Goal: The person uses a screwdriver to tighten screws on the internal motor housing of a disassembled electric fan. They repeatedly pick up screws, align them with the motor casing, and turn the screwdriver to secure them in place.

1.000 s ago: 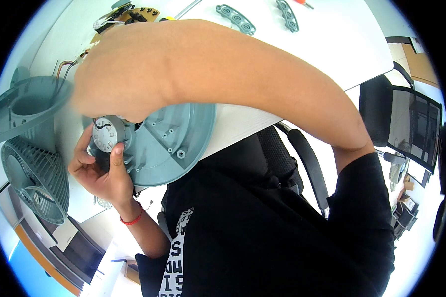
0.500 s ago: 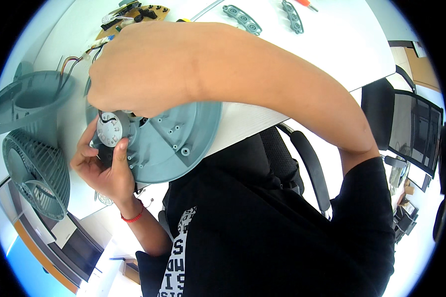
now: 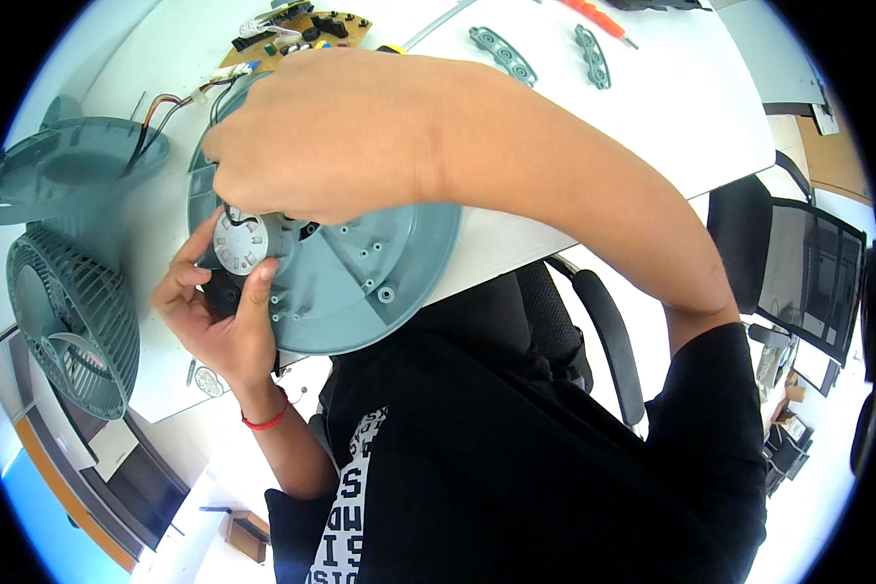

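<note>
My left hand holds a small round silver motor between thumb and fingers, at the left side of a grey-green round plastic base. A dark wire curls over the motor's face. Above it, my right hand is bent down over the base, with fingers curled under and hidden by the back of the hand. What those fingers grip cannot be made out. Raised posts and ribs show on the base. Coloured wires with a white connector run beside its upper left edge.
A grey-green round plastic part and a slatted fan housing stand at left. A brown circuit board lies at the far side. Two small grey-green brackets and an orange-red screwdriver lie on the white table.
The whole view has shifted slightly, so the base and both hands appear farther right. More of the screwdriver shows. My hands keep nearly the same pose around the motor and base.
</note>
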`<state>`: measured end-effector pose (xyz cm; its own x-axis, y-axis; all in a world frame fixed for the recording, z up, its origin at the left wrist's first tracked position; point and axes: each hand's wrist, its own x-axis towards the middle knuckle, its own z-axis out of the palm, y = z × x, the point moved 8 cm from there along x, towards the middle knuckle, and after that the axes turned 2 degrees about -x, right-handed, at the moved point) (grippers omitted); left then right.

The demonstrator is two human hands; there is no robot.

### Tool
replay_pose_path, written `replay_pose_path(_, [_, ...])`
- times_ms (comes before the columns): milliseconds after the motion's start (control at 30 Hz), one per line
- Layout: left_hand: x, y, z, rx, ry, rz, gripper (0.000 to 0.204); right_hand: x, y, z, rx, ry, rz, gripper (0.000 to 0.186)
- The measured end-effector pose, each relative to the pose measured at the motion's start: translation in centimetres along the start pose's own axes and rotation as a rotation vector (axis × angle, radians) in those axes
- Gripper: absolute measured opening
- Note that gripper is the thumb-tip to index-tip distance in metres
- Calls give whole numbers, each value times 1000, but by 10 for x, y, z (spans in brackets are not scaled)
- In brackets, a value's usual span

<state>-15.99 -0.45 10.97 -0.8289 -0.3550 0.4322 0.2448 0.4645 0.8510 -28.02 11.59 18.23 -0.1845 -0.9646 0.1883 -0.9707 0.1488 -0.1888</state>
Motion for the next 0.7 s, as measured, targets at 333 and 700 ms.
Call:
replay_pose_path(333, [1, 0, 2, -44, -16, 16, 60, 5, 7, -8, 74, -112, 81, 5])
replay_pose_path(700, [1, 2, 4, -64, -24, -14, 62, 9, 9, -4, 1, -57, 124, 13])
